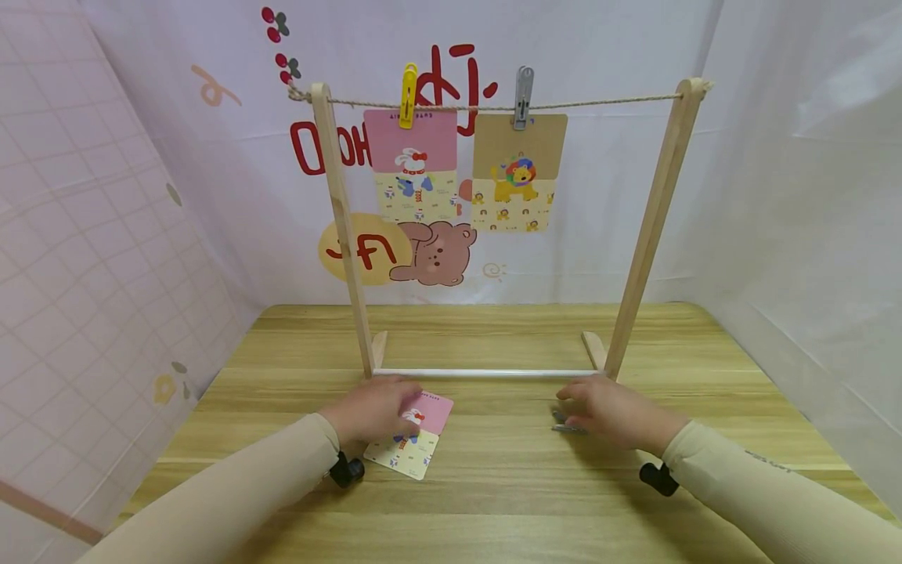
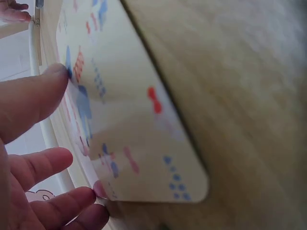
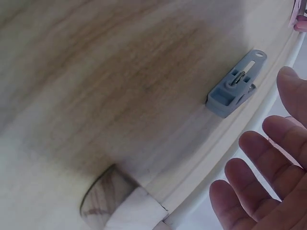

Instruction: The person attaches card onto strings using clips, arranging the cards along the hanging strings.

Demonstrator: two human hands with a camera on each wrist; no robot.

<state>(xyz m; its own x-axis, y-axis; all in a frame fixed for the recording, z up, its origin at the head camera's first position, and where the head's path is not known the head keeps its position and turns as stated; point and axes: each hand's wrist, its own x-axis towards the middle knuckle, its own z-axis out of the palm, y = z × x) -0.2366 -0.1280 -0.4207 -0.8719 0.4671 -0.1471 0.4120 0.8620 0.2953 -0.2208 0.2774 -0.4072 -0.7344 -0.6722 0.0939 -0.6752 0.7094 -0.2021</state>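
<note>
A pink and cream card with a bunny print (image 1: 421,456) lies on the wooden table, tilted slightly to one side. My left hand (image 1: 373,411) is over the card's left edge. Its thumb (image 2: 41,98) is at the card's edge and the other fingers are spread; no clear pinch shows. To the right, my right hand (image 1: 616,411) hovers beside a grey-blue clothespin (image 3: 235,86) that lies on the table. The right fingers (image 3: 259,155) are parted and loosely bent, apart from the clothespin.
A wooden rack (image 1: 651,227) with a white bottom bar (image 1: 486,373) stands behind both hands. From its rope (image 1: 606,103), a yellow clothespin (image 1: 408,95) holds a bunny card (image 1: 440,141) and a grey clothespin (image 1: 522,98) holds a lion card (image 1: 493,157).
</note>
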